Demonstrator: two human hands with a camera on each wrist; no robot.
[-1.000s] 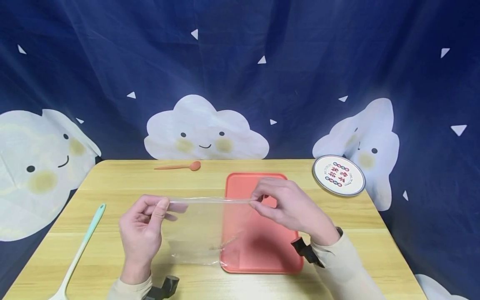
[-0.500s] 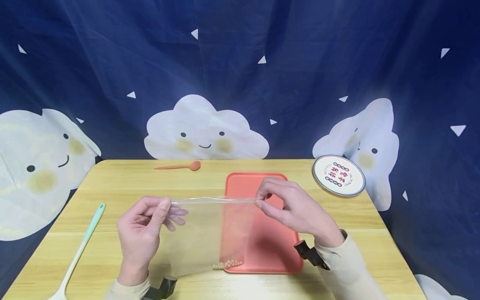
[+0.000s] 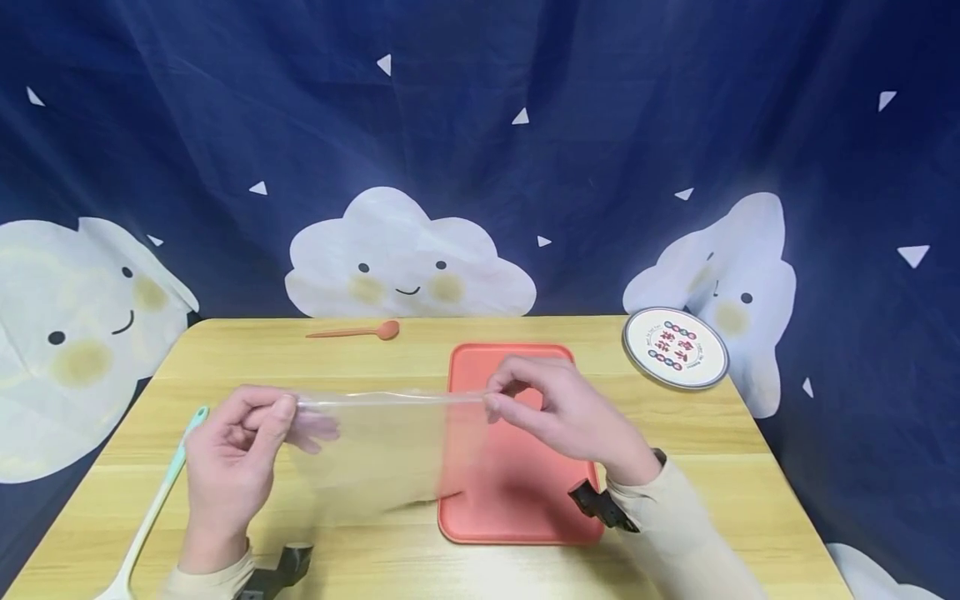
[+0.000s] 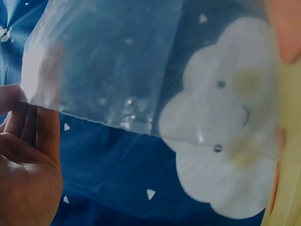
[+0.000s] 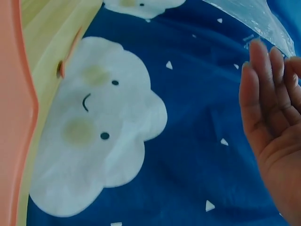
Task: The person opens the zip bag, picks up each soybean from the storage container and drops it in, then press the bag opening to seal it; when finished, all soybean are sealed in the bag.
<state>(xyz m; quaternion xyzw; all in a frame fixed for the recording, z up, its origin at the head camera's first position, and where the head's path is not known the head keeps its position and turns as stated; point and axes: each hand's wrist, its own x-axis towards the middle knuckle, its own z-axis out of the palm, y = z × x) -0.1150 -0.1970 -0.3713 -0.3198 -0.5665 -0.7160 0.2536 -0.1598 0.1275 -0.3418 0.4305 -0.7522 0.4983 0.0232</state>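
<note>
A clear plastic bag [image 3: 382, 454] hangs stretched flat between both hands, its top edge running level in the head view. My left hand [image 3: 228, 467] pinches its upper left corner between thumb and fingers, with fingertips showing through the film. At the upper right corner, thumb and forefinger of my right hand [image 3: 558, 408] pinch the edge. The bag's lower part is blurred. In the left wrist view the bag [image 4: 122, 70] spreads wide above my left palm [image 4: 33, 174]. Only a corner of the bag [image 5: 263, 21] appears in the right wrist view, beside the right hand [image 5: 277, 122].
A pink tray [image 3: 525, 521] lies on the wooden table [image 3: 390, 575] behind the bag's right part and right hand. An orange spoon [image 3: 387, 330] rests at the back edge, a round plate [image 3: 675, 350] at back right. Left lies a long-handled mint-and-white utensil [image 3: 153, 512], its head cut off.
Both hands and the bag have shifted left, the left hand farther, since half a second ago. Small pale pieces seen at the bag's bottom then are now blurred out. The head view has tilted slightly.
</note>
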